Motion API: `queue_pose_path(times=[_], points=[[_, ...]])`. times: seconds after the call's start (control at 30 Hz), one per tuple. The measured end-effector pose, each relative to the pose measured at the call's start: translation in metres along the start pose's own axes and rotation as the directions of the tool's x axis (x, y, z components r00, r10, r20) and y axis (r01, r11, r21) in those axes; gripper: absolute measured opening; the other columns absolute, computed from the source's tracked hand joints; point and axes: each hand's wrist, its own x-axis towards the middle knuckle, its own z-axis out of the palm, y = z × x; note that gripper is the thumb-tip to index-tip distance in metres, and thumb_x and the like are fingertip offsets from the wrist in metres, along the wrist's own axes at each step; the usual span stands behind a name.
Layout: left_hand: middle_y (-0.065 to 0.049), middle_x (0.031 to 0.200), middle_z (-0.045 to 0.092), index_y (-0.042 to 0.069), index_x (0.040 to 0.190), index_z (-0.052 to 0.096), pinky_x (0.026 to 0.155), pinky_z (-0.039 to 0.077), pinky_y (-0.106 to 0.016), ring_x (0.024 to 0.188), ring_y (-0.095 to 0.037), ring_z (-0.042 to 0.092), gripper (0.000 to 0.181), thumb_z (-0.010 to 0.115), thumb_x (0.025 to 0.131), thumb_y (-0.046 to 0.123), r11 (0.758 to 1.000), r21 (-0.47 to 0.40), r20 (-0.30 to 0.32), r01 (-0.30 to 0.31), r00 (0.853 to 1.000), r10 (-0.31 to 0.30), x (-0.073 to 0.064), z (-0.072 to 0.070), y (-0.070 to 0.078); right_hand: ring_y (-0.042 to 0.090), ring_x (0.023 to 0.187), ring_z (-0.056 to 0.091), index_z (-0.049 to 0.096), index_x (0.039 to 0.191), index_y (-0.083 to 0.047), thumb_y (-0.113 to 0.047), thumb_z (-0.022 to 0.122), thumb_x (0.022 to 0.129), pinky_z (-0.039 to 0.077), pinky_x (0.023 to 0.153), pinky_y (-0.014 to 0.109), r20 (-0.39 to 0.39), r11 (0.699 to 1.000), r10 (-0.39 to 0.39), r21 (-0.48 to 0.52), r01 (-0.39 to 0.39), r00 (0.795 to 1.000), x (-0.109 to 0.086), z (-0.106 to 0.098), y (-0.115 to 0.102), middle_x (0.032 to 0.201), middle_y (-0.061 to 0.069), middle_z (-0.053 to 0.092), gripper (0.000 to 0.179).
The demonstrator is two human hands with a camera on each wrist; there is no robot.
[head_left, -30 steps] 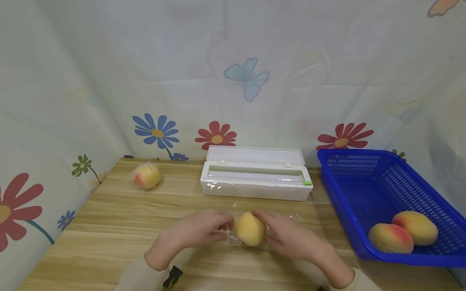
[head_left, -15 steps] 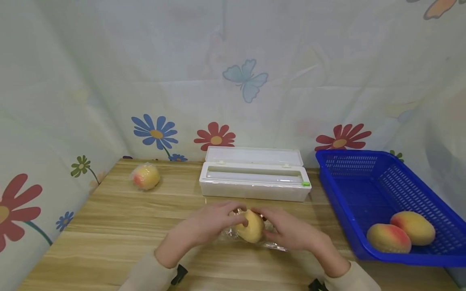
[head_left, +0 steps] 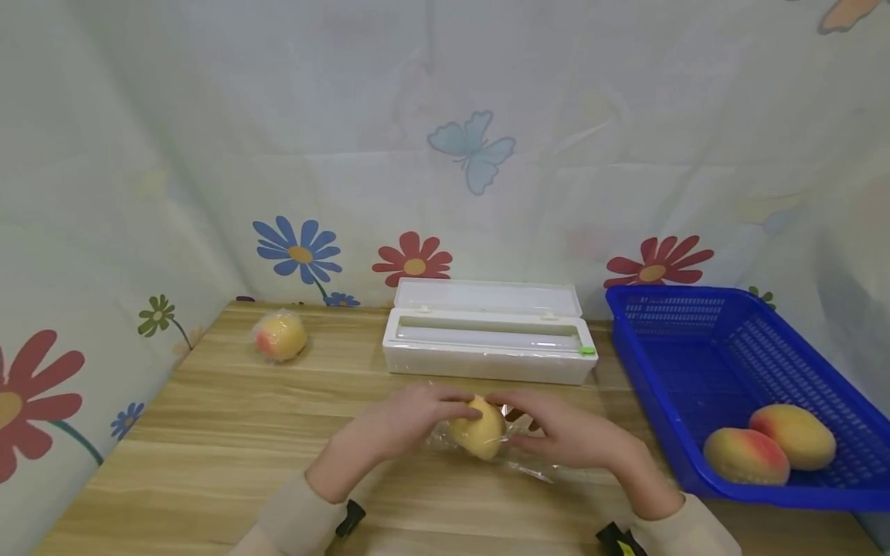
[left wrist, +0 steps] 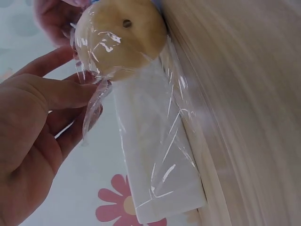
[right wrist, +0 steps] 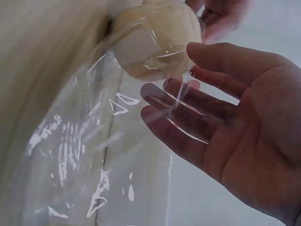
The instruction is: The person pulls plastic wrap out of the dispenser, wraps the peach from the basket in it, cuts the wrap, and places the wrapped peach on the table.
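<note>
A yellow mango (head_left: 481,434) stands between both hands at the front of the table, partly covered by clear plastic wrap (right wrist: 75,155). In the left wrist view, a small dark hole shows in its pale end. My left hand (head_left: 410,421) pinches a gathered edge of the wrap between thumb and fingers, close against the fruit. On the other side, my right hand (right wrist: 254,127) has its fingers spread and slightly bent behind the loose film. Its thumb tip lies at the mango's edge; whether it touches cannot be told. Film trails off toward the right.
Behind the hands stands a white wrap dispenser (head_left: 490,367), lid up, roll inside. A wrapped mango (head_left: 281,337) lies at the back left. At the right, a blue basket (head_left: 667,417) holds two mangoes (head_left: 793,436). A flowered curtain hangs behind the wooden table (head_left: 208,432).
My left hand has moved right and over to the mango, gathering wrap against it. The mango has tilted and shifted slightly back. My right hand has drawn a little to the right, fingers looser.
</note>
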Motion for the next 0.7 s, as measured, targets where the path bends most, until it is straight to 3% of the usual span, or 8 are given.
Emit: queue_pose_path(times=[0.13,0.3,0.47,0.63,0.7], points=[[-0.007,0.133,0.067,0.015,0.13,0.07,0.101,0.05,-0.033,0.12,-0.023,0.064,0.052,0.064,0.09,-0.018,0.997,-0.059,0.006,0.046,0.999,-0.046,0.003,-0.001,-0.003,0.03,0.112,0.065,0.056,0.141,-0.003,-0.007,0.07,0.097,0.056,0.088,0.046,-0.034,0.999,0.025,-0.026,-0.026,0.999,-0.005,-0.009,-0.002,0.132,0.011,0.063,0.045],[-0.005,0.131,0.068,0.014,0.129,0.071,0.101,0.05,-0.032,0.119,-0.021,0.065,0.047,0.065,0.092,-0.015,0.995,-0.077,-0.009,0.067,0.998,-0.068,0.005,-0.001,-0.005,0.019,0.1,0.067,0.067,0.119,-0.007,-0.003,0.078,0.089,0.057,0.086,0.041,-0.16,0.984,-0.075,-0.175,0.047,0.984,-0.003,-0.008,-0.007,0.111,-0.002,0.069,0.032],[-0.002,0.128,0.07,0.014,0.131,0.07,0.099,0.05,-0.029,0.117,-0.017,0.065,0.046,0.065,0.094,-0.012,0.991,-0.091,-0.003,0.103,0.995,-0.103,0.008,0.0,-0.008,0.014,0.098,0.062,0.068,0.104,-0.013,-0.013,0.09,0.08,0.055,0.082,0.036,-0.208,0.905,-0.195,-0.416,0.093,0.958,0.003,0.009,-0.025,0.106,-0.006,0.064,0.033],[0.0,0.124,0.072,0.014,0.13,0.071,0.094,0.053,-0.028,0.11,-0.015,0.068,0.04,0.064,0.097,-0.008,0.985,-0.129,-0.021,0.111,0.993,-0.115,0.012,0.001,-0.01,0.024,0.116,0.056,0.064,0.12,-0.015,-0.024,0.095,0.073,0.051,0.095,0.044,-0.174,0.812,-0.141,-0.583,0.013,0.975,0.007,0.026,-0.035,0.123,0.005,0.061,0.057],[0.001,0.123,0.072,0.015,0.129,0.072,0.095,0.053,-0.028,0.11,-0.013,0.068,0.037,0.063,0.099,-0.004,0.983,-0.148,-0.032,0.113,0.992,-0.119,0.013,0.002,-0.011,0.028,0.121,0.055,0.061,0.126,-0.015,-0.024,0.096,0.07,0.05,0.098,0.047,-0.176,0.8,-0.11,-0.6,-0.018,0.978,0.008,0.03,-0.034,0.128,0.008,0.059,0.066]])
